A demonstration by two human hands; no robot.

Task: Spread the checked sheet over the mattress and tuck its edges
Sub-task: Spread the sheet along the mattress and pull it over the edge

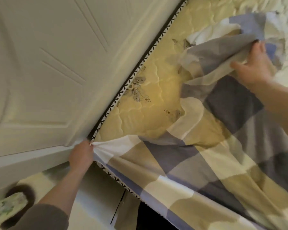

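Pinching a sheet corner at seven o'clock, left hand anchors; right hand grips bunched cloth at two o'clock. Light, floppy, best held by its edges.

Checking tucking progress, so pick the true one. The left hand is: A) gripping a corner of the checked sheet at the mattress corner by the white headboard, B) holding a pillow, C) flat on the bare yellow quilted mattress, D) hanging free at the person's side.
A: the left hand pinches the bunched white corner of the blue, grey and beige checked sheet at the corner of the yellow quilted mattress, against the white panelled headboard.
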